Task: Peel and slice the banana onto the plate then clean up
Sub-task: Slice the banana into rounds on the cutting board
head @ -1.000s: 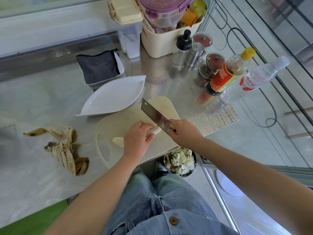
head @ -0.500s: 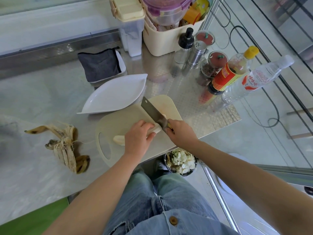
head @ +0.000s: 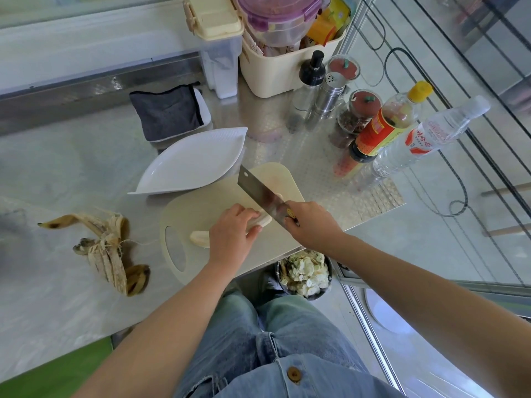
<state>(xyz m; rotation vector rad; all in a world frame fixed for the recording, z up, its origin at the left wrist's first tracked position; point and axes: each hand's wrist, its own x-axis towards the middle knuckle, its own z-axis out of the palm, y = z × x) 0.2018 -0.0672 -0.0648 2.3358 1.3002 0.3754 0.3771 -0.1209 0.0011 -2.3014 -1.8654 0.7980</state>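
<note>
In the centre of the frame the peeled banana (head: pixel 200 238) lies across a cream cutting board (head: pixel 198 209), its blunt end poking out to the left of the left hand (head: pixel 232 234), which curls over the fruit and pins it to the board. The right hand (head: pixel 309 225) is wrapped tight round the handle of a cleaver (head: pixel 258 193); the blade stands edge-down at the banana's right end, just beside the left fingertips, with a cut piece showing behind the blade. The white leaf-shaped plate (head: pixel 195 162) sits just above the board, touching its upper edge. The peel (head: pixel 106 248) lies spread on the counter at lower left, well apart from the board. A grey cloth (head: pixel 168 113) rests above the plate. At upper right stand a sauce bottle (head: pixel 385 124) and a water bottle (head: pixel 425 136). Below the counter edge, under the right wrist, a bin (head: pixel 306 274) holds pale scraps
</note>
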